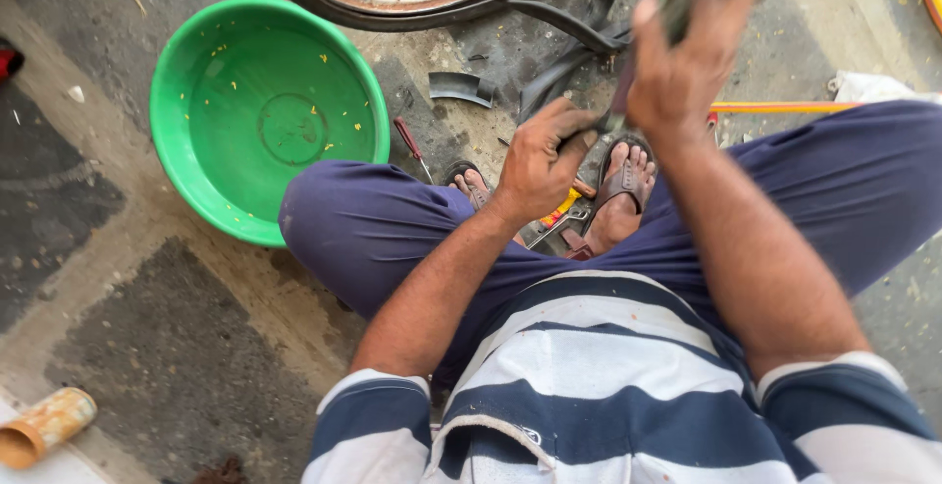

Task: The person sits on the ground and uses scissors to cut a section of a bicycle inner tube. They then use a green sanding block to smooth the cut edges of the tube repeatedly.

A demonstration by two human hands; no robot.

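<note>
Black rubber strip [616, 101] between both hands' fingers [574, 123].

Soft, even daylight fills the scene, brighter toward the upper right of the floor [147, 347]. Shadows are faint and diffuse, darkest under the knees. The raised right hand [687, 47] is smeared by motion blur; the green basin [211, 199] stays sharp, without glare.

no packages, labels, signs or screens are in view.
</note>
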